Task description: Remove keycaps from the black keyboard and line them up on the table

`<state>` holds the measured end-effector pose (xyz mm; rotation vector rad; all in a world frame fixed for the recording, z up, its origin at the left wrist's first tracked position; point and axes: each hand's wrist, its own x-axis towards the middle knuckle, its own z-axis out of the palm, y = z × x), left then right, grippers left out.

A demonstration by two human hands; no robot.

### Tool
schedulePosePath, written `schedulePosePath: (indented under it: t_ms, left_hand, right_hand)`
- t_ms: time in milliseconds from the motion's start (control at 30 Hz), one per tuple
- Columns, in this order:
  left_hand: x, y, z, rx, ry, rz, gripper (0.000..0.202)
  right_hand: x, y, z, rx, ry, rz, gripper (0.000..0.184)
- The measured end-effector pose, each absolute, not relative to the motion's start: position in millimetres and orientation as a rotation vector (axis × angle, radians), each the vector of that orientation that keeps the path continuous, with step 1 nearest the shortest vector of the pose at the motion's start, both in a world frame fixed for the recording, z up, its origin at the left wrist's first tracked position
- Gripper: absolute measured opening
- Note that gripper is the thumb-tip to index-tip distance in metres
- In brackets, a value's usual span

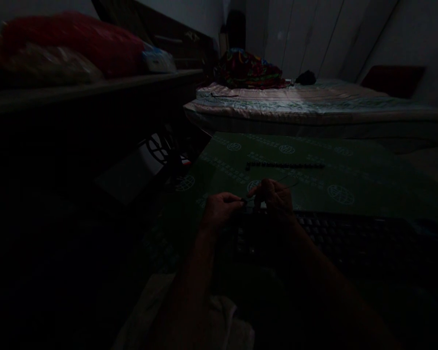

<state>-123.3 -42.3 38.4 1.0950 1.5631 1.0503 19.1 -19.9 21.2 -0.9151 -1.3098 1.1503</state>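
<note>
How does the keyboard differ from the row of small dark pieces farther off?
The keyboard is broad, with several rows of keys; the row of small dark pieces is one thin line. The keyboard lies nearer the person, the row farther away, beyond the hands. The right arm hides part of the keyboard, while nothing crosses the row. Both are dark and lie on the green surface.
</note>
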Motion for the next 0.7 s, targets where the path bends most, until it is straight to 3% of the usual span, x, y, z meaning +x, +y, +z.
schedulePosePath:
  t_ms: [333, 467, 700]
  left_hand:
    - [-128, -45, 42, 0.81, 1.362, 1.212, 0.021]
    - [-129, -44, 41, 0.805, 1.328, 1.244, 0.02]
    - [-127, -45, 42, 0.805, 1.314, 1.291, 0.017]
  right_hand:
    - [17, -25, 30, -1.057, -1.356, 1.033, 0.042]
    - [15, -23, 23, -0.953, -1.476, 1.073, 0.029]
    - [15, -18, 14, -0.885, -1.724, 0.968, 0.028]
